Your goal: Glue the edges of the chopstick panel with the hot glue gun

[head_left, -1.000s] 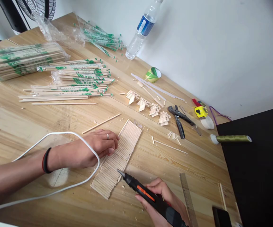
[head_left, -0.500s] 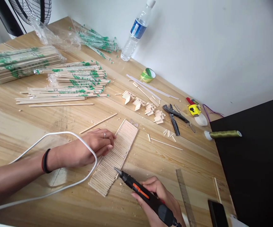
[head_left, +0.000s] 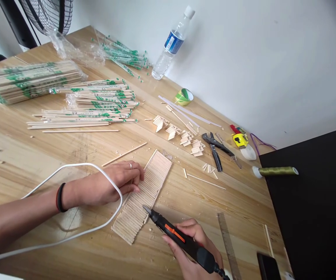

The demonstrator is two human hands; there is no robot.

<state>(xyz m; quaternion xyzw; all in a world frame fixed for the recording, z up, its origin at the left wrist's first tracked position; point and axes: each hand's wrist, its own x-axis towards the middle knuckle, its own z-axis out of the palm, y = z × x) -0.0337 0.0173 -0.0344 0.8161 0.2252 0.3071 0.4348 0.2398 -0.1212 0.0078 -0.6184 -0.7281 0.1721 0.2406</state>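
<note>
Pressing flat on the stick panel (head_left: 144, 194), left hand (head_left: 118, 182), right hand (head_left: 194, 249) grip wrapped around glue gun (head_left: 179, 241), nozzle touching panel.

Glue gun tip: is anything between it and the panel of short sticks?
Nothing visible. The right hand holds the glue gun, its tip at the stick panel near its right edge. The left hand presses the panel's left side; the white cord loops over that wrist, clear of the tip.

L hand (head_left: 118, 182) flat, R hand (head_left: 192, 249) prob. clenched
</note>
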